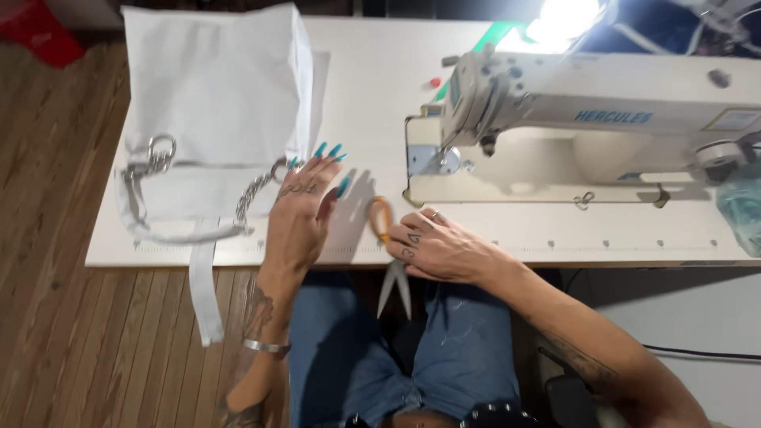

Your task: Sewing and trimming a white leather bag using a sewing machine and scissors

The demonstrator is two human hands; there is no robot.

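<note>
A white fabric bag point(214, 95) with metal chains and rings lies on the left part of the cream sewing table point(372, 95). My left hand point(305, 214), with long teal nails, rests flat at the bag's right edge, fingers spread, touching a chain point(255, 194). My right hand point(436, 246) grips a pair of scissors point(392, 277) with orange handles at the table's front edge. The blades point down past the edge toward my lap.
A white industrial sewing machine point(587, 103) stands on the right of the table, with a bright lamp point(563, 16) above it. A white strap point(204, 293) hangs off the table's front. Wooden floor point(55, 317) lies to the left. A red object point(36, 32) sits at the top left.
</note>
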